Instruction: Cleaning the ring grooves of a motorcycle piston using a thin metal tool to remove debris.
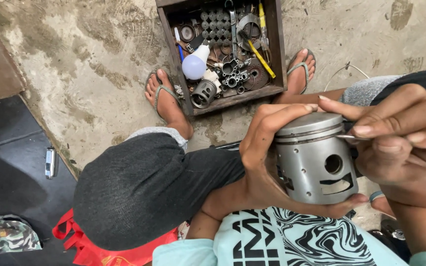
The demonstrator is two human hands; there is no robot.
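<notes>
The left hand (267, 157) clasps a grey metal piston (316, 157) over the lap while the right hand (400, 133) pinches its ring at the rim, beyond them a wooden box (171, 59) crammed with sockets, gears, tools and a white bulb (195, 63) between sandalled feet on stained concrete floor (89, 59).

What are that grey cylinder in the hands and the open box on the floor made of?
The grey cylinder looks like cast metal, probably aluminium: dull matte grey with machined grooves and holes. The box seems to be dark, worn wood, judging by its thick plank-like walls.
</notes>
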